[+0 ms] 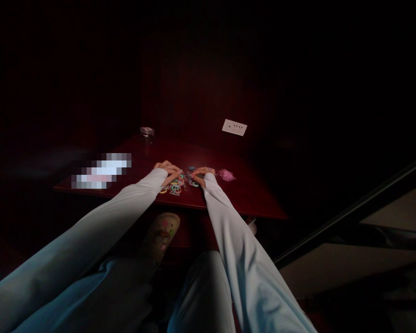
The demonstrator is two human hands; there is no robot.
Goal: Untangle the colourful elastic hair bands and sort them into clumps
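Small pastel rings and links (pixel 176 188) lie in a loose pile on the dark red table (pixel 249 201), near its front edge. My left hand (pixel 169 171) is at the pile's upper left, its fingertips pinched together on something too small to make out. Across a narrow gap, my right hand (pixel 201 174) is also closed at the fingertips, over the right part of the pieces; what it grips is hidden. A pink tangled heap (pixel 226 175) rests just right of my right hand.
A small clear round container (pixel 147 132) stands at the back left. A bright pixelated item (pixel 104 171) lies at the table's left. Behind the table is a white socket panel (pixel 234 127). A clog (pixel 164 229) shows below the front edge.
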